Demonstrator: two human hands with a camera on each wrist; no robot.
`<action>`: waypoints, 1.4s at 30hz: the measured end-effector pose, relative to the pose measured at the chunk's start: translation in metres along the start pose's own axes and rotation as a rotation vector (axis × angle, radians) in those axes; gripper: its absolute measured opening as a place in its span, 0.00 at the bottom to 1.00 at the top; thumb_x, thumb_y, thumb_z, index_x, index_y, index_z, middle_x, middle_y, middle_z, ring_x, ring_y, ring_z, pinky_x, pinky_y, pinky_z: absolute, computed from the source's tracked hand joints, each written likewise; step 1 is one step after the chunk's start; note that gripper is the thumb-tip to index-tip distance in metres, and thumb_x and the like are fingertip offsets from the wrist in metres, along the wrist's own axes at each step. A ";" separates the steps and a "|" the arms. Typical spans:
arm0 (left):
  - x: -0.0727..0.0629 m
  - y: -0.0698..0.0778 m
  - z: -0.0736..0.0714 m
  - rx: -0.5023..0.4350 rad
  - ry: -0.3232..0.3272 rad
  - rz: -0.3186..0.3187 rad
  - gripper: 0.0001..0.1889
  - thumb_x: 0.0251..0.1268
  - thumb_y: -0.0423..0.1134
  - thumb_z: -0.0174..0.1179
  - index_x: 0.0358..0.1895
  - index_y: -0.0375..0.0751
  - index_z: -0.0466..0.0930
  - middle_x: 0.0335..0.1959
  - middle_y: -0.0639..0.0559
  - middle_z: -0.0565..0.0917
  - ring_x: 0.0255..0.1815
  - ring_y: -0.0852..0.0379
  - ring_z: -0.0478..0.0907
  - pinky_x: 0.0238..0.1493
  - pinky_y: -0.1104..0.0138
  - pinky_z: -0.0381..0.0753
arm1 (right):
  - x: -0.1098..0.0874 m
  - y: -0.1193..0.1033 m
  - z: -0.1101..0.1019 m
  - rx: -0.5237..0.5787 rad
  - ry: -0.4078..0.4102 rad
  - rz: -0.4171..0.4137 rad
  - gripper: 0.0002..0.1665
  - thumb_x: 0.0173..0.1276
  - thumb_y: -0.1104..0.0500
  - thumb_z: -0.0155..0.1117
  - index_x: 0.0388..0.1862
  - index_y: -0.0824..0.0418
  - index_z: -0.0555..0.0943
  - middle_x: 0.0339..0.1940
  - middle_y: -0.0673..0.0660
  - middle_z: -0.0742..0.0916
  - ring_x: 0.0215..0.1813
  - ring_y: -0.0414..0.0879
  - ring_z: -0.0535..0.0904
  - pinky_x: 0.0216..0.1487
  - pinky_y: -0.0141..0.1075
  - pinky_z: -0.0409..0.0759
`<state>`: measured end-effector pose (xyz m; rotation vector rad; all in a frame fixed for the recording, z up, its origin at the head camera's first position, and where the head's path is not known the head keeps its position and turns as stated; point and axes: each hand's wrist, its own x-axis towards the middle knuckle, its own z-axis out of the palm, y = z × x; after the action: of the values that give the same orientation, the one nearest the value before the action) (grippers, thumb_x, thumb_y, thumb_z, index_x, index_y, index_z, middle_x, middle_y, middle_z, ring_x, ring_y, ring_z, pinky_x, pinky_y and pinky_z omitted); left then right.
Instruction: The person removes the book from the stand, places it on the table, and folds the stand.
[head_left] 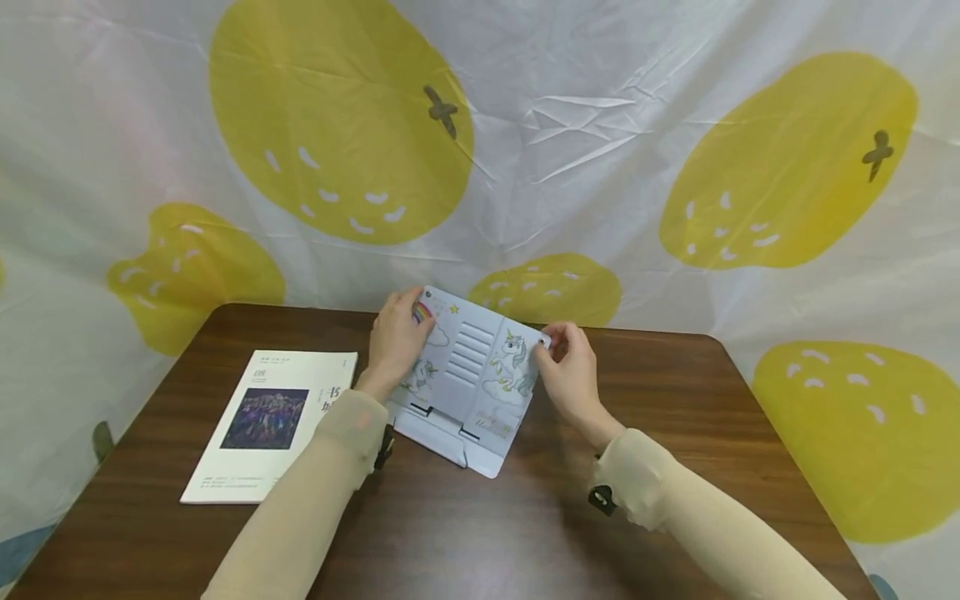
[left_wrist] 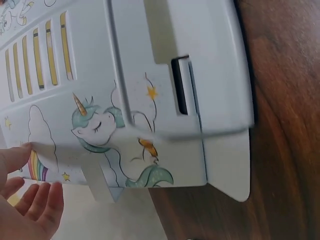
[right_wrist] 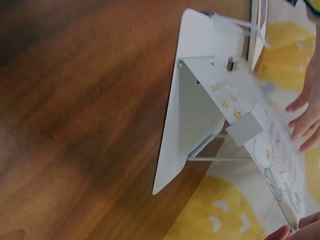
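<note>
left hand (head_left: 397,340) and right hand (head_left: 573,372) pinch stand (head_left: 480,392) on brown table (head_left: 502,533), printed cloth (head_left: 577,50) behind.

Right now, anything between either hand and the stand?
Nothing visible. The left hand and right hand both touch the stand directly, each near an upper corner. The book lies off to the left on the table, not between them.
</note>
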<state>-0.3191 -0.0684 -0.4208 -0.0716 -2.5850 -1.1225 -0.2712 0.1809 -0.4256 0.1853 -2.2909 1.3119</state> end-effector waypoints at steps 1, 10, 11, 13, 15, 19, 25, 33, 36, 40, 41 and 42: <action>0.001 0.000 0.001 0.001 -0.001 0.004 0.29 0.64 0.39 0.66 0.67 0.41 0.71 0.57 0.39 0.76 0.48 0.41 0.77 0.47 0.50 0.77 | -0.002 -0.002 -0.001 0.011 -0.008 0.012 0.11 0.59 0.70 0.61 0.41 0.65 0.77 0.34 0.58 0.76 0.34 0.47 0.72 0.33 0.31 0.68; -0.004 0.004 0.005 -0.018 -0.074 0.044 0.26 0.63 0.39 0.63 0.65 0.41 0.73 0.55 0.41 0.76 0.50 0.41 0.76 0.50 0.49 0.75 | -0.025 -0.022 -0.013 0.111 -0.095 0.097 0.16 0.59 0.75 0.58 0.47 0.68 0.78 0.34 0.64 0.77 0.33 0.45 0.73 0.32 0.27 0.68; -0.005 0.005 0.006 -0.020 -0.087 0.053 0.26 0.63 0.39 0.63 0.65 0.41 0.73 0.55 0.41 0.76 0.51 0.41 0.76 0.51 0.49 0.74 | -0.028 -0.028 -0.015 0.120 -0.103 0.093 0.16 0.59 0.75 0.57 0.47 0.69 0.77 0.34 0.65 0.77 0.32 0.45 0.73 0.32 0.27 0.68; -0.008 0.008 0.007 -0.030 -0.112 0.065 0.27 0.62 0.40 0.64 0.65 0.42 0.73 0.56 0.41 0.75 0.52 0.42 0.75 0.52 0.50 0.74 | -0.034 -0.041 -0.020 0.145 -0.118 0.091 0.16 0.59 0.77 0.57 0.47 0.72 0.77 0.32 0.65 0.77 0.31 0.46 0.73 0.30 0.27 0.70; -0.011 0.010 0.008 -0.045 -0.140 0.079 0.28 0.61 0.40 0.66 0.65 0.42 0.73 0.56 0.41 0.74 0.51 0.43 0.75 0.52 0.50 0.74 | -0.039 -0.052 -0.024 0.183 -0.137 0.091 0.15 0.58 0.78 0.56 0.46 0.75 0.76 0.31 0.65 0.76 0.30 0.46 0.73 0.29 0.27 0.72; -0.018 0.015 0.009 -0.068 -0.201 0.103 0.31 0.61 0.41 0.69 0.67 0.41 0.71 0.59 0.40 0.73 0.55 0.43 0.74 0.55 0.51 0.73 | -0.047 -0.059 -0.027 0.280 -0.178 0.108 0.15 0.58 0.80 0.56 0.46 0.76 0.75 0.29 0.63 0.75 0.28 0.46 0.75 0.29 0.31 0.78; -0.023 0.019 0.010 -0.056 -0.287 0.140 0.34 0.63 0.44 0.66 0.71 0.40 0.66 0.68 0.38 0.68 0.68 0.41 0.65 0.67 0.46 0.61 | -0.053 -0.045 -0.017 0.412 -0.230 0.132 0.14 0.62 0.79 0.57 0.47 0.74 0.74 0.29 0.61 0.76 0.28 0.49 0.80 0.31 0.39 0.83; -0.025 0.017 0.009 -0.096 -0.329 0.141 0.30 0.67 0.40 0.62 0.71 0.39 0.66 0.69 0.40 0.68 0.69 0.44 0.64 0.67 0.52 0.64 | -0.056 -0.052 -0.001 0.563 -0.244 0.298 0.15 0.62 0.77 0.57 0.48 0.73 0.72 0.28 0.56 0.78 0.27 0.44 0.80 0.31 0.37 0.82; -0.027 0.017 0.008 -0.101 -0.340 0.146 0.29 0.68 0.39 0.62 0.71 0.40 0.66 0.69 0.41 0.68 0.68 0.45 0.65 0.67 0.53 0.64 | -0.057 -0.055 0.003 0.603 -0.246 0.319 0.16 0.62 0.78 0.56 0.49 0.73 0.70 0.27 0.56 0.78 0.26 0.44 0.79 0.31 0.36 0.81; -0.030 0.017 0.006 -0.080 -0.342 0.160 0.28 0.68 0.40 0.62 0.70 0.40 0.67 0.67 0.41 0.70 0.67 0.46 0.67 0.65 0.54 0.66 | -0.060 -0.059 0.007 0.624 -0.266 0.326 0.18 0.62 0.78 0.55 0.51 0.71 0.69 0.27 0.55 0.77 0.27 0.44 0.79 0.31 0.34 0.80; -0.032 0.018 0.006 -0.067 -0.340 0.171 0.28 0.68 0.40 0.62 0.69 0.40 0.69 0.66 0.41 0.71 0.66 0.46 0.69 0.64 0.54 0.67 | -0.061 -0.059 0.008 0.631 -0.271 0.327 0.18 0.63 0.78 0.55 0.51 0.71 0.69 0.27 0.55 0.77 0.27 0.43 0.79 0.31 0.33 0.80; -0.035 0.018 0.005 -0.053 -0.338 0.179 0.27 0.68 0.40 0.62 0.68 0.40 0.70 0.65 0.41 0.73 0.64 0.46 0.70 0.63 0.54 0.68 | -0.062 -0.060 0.010 0.638 -0.276 0.327 0.19 0.63 0.78 0.55 0.52 0.70 0.69 0.27 0.55 0.77 0.27 0.43 0.79 0.31 0.33 0.80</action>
<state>-0.2845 -0.0496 -0.4216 -0.5380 -2.7659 -1.1983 -0.1996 0.1335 -0.4124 0.2178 -2.0907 2.2902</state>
